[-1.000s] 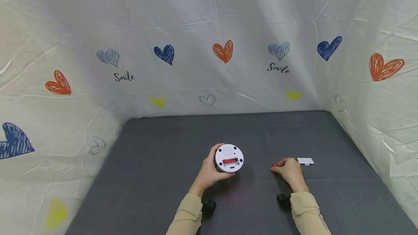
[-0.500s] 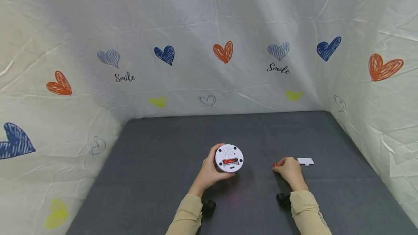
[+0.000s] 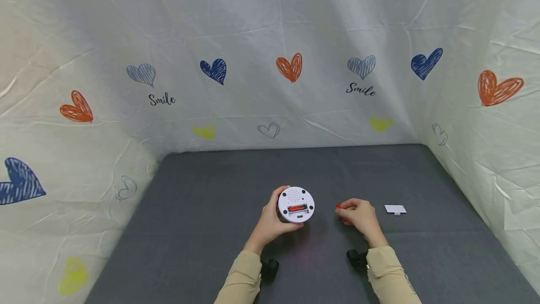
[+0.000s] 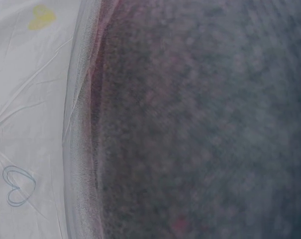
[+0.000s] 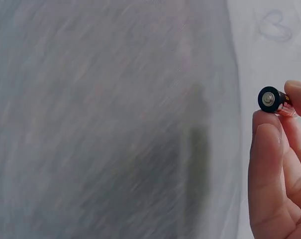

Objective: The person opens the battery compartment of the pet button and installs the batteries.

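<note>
**Two hands, one battery, one open device**

Right hand (image 3: 357, 216) sits closest to me at about 5 o'clock on the grey mat (image 3: 211, 229), and I see it pinching a small red battery (image 3: 338, 207) between thumb and fingertips. My right wrist view confirms it: the battery's (image 5: 272, 100) dark end cap faces the lens, held between the fingertips (image 5: 265, 144) and the thumb above.

At roughly 6 o'clock, just beside that hand but apart from it, my left hand (image 3: 270, 222) curls round the edge of a round white device (image 3: 296, 204), tilting its underside up toward me. I can see a red battery already seated in its open compartment (image 3: 297, 209), with a patch of speaker holes above. The left wrist view shows me only blurred mat and cloth.

Out at 3 o'clock from the right hand, a small white cover (image 3: 395, 209) lies flat on the mat.

Farthest off, at 12 o'clock, hangs the heart-printed cloth backdrop (image 3: 270, 60).
</note>
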Demonstrator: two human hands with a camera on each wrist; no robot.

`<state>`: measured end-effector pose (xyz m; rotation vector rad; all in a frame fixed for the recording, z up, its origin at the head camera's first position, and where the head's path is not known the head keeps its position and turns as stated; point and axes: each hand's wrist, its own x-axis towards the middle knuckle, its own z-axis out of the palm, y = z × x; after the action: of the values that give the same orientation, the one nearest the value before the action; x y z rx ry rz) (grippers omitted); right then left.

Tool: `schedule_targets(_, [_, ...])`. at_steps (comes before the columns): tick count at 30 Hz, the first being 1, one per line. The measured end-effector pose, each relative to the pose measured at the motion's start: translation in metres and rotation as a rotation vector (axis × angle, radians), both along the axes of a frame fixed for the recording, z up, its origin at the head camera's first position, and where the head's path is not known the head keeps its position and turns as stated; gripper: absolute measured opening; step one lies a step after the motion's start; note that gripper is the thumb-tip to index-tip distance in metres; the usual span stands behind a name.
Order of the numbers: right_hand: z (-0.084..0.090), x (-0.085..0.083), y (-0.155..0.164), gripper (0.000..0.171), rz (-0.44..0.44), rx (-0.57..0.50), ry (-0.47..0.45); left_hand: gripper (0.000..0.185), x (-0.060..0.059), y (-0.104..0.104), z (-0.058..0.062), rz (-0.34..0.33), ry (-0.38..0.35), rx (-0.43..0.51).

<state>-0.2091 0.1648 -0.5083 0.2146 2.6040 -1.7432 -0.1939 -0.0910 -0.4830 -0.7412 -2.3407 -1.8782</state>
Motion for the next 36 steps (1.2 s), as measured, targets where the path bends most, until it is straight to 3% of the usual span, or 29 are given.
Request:
schedule_targets(8, [0.016, -0.001, -0.018, 0.016, 0.058, -0.091, 0.068, 0.092, 0.000, 0.001, 0.002, 0.001, -0.038, -0.007])
schedule_targets(21, [0.041, 0.004, -0.035, 0.022, 0.137, -0.187, 0.197, 0.091, 0.001, 0.001, 0.005, 0.004, -0.027, -0.016])
schedule_targets(29, [0.080, 0.025, -0.041, 0.026, 0.224, -0.242, 0.214, 0.091, 0.003, 0.003, 0.002, 0.001, -0.040, -0.007])
schedule_targets(36, [0.083, 0.030, -0.045, 0.021, 0.277, -0.267, 0.194, 0.091, 0.004, 0.005, -0.002, -0.013, -0.034, 0.003])
